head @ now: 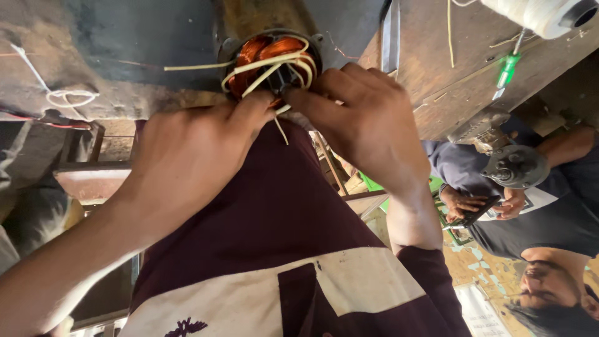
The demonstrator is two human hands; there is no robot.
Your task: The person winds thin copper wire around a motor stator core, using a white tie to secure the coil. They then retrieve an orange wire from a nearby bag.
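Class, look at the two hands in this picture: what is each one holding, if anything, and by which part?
Both hands, left and right, pinch the pale sleeved leads at the near edge of the copper-wound stator. The exact grip is hidden under the fingertips.

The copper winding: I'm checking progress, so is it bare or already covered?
Bare on top: the copper winding shows orange coils with loose yellowish sleeves across them; both hands, left and right, touch its lower edge.

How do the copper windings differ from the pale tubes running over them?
The copper windings are orange, shiny and packed into rounded bundles; the pale tubes are cream, dull and run as separate loose strands. One tube sticks out sideways, while the windings stay inside the round housing. Both hands touch them.
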